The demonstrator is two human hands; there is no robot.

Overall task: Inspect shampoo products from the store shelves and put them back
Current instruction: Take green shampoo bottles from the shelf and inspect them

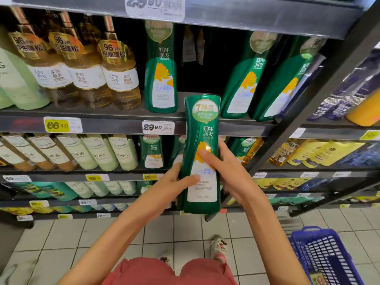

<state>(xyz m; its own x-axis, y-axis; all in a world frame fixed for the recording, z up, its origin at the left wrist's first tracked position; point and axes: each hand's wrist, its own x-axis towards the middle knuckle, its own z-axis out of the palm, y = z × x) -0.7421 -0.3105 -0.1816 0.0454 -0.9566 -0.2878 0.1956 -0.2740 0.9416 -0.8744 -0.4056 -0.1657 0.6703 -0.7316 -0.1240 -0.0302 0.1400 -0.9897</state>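
The dark grey metal store shelving (113, 125) fills the view, and its white price tag reading 29.80 (158, 127) serves as the marker. A blue plastic shopping basket (298, 235) sits on the tiled floor far below and right of that tag. Just right of the tag, in front of the shelf edge, is the tall green plastic shampoo bottle (202, 128). Both hands clamp it from opposite sides. The left hand (174, 182), below the tag, lays its thumb across the white label. The right hand (224, 167), below and right of the tag, presses its thumb on the yellow flower print.

The inspection looks to be under way. To do it well, keep one hand firm near the base while the other turns the bottle, so the back label can be read without slipping.

Its long axis stands nearly vertical, top end up, printed front facing the person. A dark gap above and right of the tag, between matching green bottles (160, 79), seems the likely return slot.
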